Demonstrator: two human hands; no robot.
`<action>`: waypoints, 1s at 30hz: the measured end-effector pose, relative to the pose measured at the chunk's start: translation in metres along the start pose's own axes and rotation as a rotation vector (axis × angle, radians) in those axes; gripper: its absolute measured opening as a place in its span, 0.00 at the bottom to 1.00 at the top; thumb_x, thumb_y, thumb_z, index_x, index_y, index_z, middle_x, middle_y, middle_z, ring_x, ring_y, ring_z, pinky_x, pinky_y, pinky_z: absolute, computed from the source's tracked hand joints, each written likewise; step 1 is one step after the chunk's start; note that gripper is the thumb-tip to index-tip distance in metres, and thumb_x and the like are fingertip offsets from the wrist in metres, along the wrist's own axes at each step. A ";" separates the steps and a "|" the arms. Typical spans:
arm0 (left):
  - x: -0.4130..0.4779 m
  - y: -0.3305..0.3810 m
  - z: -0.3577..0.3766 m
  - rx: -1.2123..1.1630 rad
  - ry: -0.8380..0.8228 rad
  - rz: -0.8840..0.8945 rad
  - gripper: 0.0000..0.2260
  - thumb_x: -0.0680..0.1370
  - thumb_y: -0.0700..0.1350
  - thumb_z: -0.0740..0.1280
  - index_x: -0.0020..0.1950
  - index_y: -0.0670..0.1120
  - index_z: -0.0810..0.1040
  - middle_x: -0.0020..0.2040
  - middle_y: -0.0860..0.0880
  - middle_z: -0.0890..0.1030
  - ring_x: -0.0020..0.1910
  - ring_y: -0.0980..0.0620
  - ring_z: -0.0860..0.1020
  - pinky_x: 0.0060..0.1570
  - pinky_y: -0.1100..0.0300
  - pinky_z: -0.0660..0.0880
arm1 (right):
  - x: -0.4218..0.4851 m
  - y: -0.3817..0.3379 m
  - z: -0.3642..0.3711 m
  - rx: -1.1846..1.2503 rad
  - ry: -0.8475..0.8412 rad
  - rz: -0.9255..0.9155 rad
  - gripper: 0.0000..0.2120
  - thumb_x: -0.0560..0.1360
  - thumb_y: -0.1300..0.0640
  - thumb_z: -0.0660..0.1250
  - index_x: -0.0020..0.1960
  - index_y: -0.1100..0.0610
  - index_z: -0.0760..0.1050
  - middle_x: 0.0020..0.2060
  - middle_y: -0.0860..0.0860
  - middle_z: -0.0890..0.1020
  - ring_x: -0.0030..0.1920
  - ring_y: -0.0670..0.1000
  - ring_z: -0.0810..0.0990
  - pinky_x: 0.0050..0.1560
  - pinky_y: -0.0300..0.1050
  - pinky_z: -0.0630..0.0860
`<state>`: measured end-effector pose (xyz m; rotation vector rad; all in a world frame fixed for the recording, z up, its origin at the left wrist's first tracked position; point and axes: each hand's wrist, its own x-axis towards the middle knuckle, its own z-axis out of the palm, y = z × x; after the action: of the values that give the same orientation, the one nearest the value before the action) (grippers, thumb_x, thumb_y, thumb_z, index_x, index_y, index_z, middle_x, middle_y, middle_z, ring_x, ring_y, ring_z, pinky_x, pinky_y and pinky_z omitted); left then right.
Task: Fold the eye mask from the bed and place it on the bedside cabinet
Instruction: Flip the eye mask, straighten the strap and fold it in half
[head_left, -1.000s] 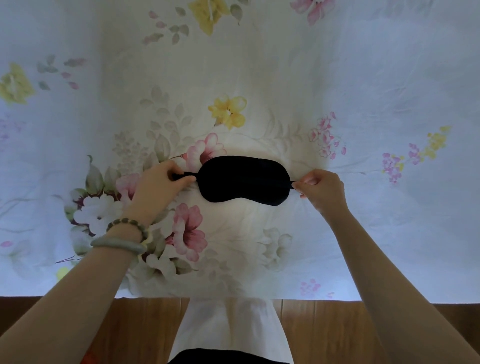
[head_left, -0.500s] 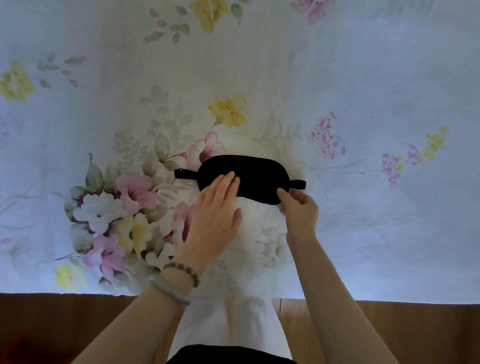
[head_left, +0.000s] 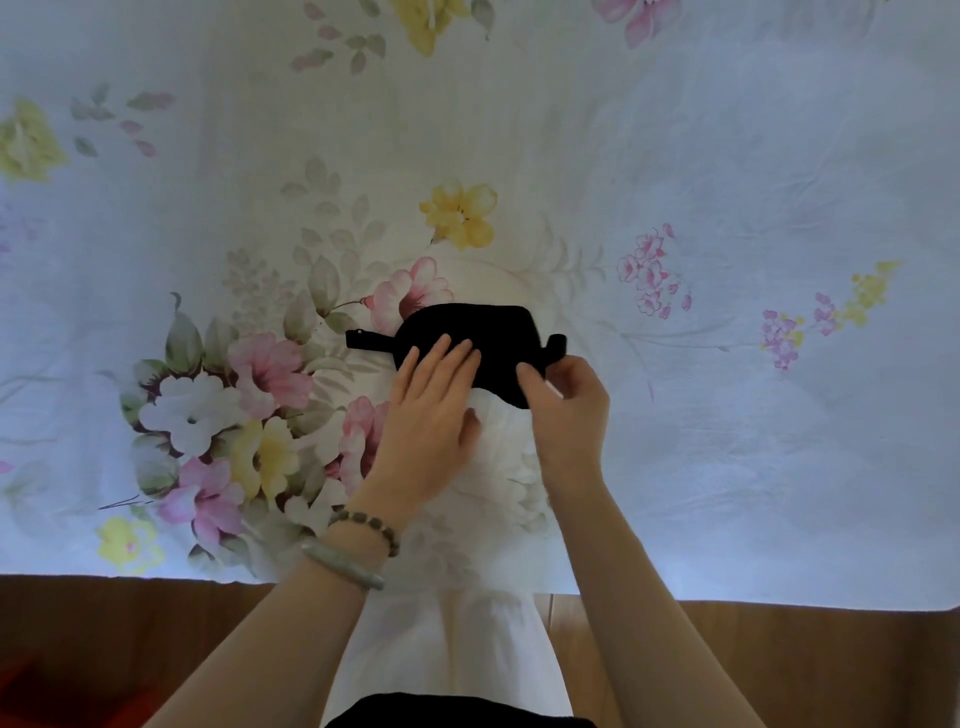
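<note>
A black eye mask (head_left: 483, 332) lies on the floral bed sheet (head_left: 727, 415) near the middle of the view. My left hand (head_left: 434, 410) lies flat, fingers spread, with its fingertips pressing on the mask's left half. My right hand (head_left: 566, 400) pinches the mask's right end and has it raised off the sheet, the strap loop sticking up by the fingers. The left strap end (head_left: 363, 340) trails out flat to the left. The bedside cabinet is not in view.
The sheet's front edge runs across the lower part of the view, with brown wooden floor (head_left: 130, 639) below it. My white garment (head_left: 462, 644) hangs between my arms. Bracelets circle my left wrist (head_left: 358, 545).
My left hand let go of the left strap and came to rest flat on the mask. My right hand shifted inward and lifted the mask's right end, so the mask looks shorter.
</note>
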<state>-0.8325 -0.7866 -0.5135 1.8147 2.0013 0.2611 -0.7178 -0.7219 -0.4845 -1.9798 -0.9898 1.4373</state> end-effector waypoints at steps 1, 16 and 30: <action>-0.003 -0.003 -0.006 -0.132 0.092 -0.047 0.21 0.73 0.36 0.66 0.67 0.39 0.73 0.67 0.42 0.75 0.69 0.43 0.70 0.71 0.48 0.62 | -0.006 -0.002 0.008 0.005 -0.018 -0.035 0.05 0.70 0.59 0.70 0.45 0.57 0.77 0.40 0.50 0.81 0.44 0.43 0.80 0.44 0.33 0.75; -0.005 -0.034 -0.015 -1.060 0.181 -0.825 0.10 0.76 0.46 0.68 0.35 0.46 0.78 0.29 0.50 0.77 0.28 0.55 0.72 0.31 0.58 0.69 | -0.028 0.014 0.068 -0.519 -0.358 -0.448 0.16 0.73 0.69 0.60 0.60 0.64 0.76 0.66 0.58 0.75 0.68 0.55 0.70 0.64 0.27 0.56; 0.000 -0.046 -0.006 -0.678 0.254 -0.878 0.06 0.72 0.50 0.72 0.45 0.51 0.77 0.37 0.60 0.78 0.38 0.61 0.77 0.39 0.67 0.71 | 0.008 0.025 0.052 -0.863 -0.372 -0.859 0.14 0.73 0.66 0.66 0.58 0.63 0.78 0.64 0.64 0.75 0.66 0.65 0.71 0.61 0.56 0.75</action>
<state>-0.8770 -0.7914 -0.5272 0.4465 2.2740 0.7828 -0.7595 -0.7322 -0.5244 -1.3569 -2.5474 0.9232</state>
